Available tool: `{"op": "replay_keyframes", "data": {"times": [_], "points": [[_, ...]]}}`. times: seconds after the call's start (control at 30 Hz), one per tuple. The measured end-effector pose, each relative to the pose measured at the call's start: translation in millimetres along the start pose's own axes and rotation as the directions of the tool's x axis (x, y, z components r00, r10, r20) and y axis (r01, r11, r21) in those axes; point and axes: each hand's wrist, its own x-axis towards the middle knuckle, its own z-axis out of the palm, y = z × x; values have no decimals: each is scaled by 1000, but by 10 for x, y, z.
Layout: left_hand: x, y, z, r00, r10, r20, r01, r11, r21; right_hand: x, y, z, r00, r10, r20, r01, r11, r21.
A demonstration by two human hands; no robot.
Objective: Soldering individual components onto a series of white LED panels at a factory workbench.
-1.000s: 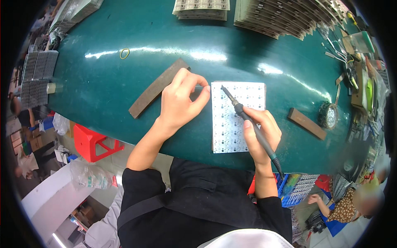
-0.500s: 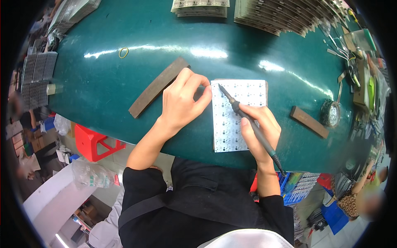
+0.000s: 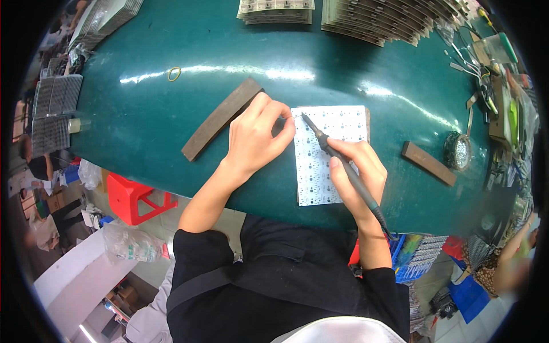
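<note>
A white circuit board (image 3: 310, 172) with rows of dark marks lies on the green table in front of me, with a brown edge showing beneath it. My right hand (image 3: 364, 174) holds a soldering iron (image 3: 350, 171) like a pen, its tip at the board's upper left corner. At that same corner, my left hand (image 3: 255, 136) pinches a thin solder wire (image 3: 297, 116) between thumb and forefinger, its end close to the iron's tip. The rest of the wire is hidden by the hand. A long dark brown bar (image 3: 220, 119) lies just behind the left hand.
Stacks of boards (image 3: 383, 20) stand along the far edge. On the right are a short brown block (image 3: 429, 163), a roll of tape (image 3: 457, 151) and cluttered tools. A yellow rubber band (image 3: 174, 74) lies far left. A red stool (image 3: 134, 200) stands beyond the table's near edge.
The view has shifted slightly. Both hands keep their grips, and the iron's tip stays at the board's upper left corner.
</note>
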Motion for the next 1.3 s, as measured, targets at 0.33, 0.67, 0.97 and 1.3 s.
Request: {"op": "replay_keyframes", "data": {"times": [0.33,0.67,0.97,1.3], "points": [[-16,42,-49,1000,11,16,-11,1000,19,-98,-26,-38,1000,-1,8,1,1000,-12],[-27,94,-48,997,23,80,-22,1000,-15,-171,-21,-52,1000,-7,23,6,1000,16],[-27,83,-46,996,60,66,-62,998,28,-178,-9,-25,1000,-26,-11,26,999,24],[-45,122,-12,992,64,111,-67,998,20,-204,-60,-62,1000,-14,14,14,1000,18]]}}
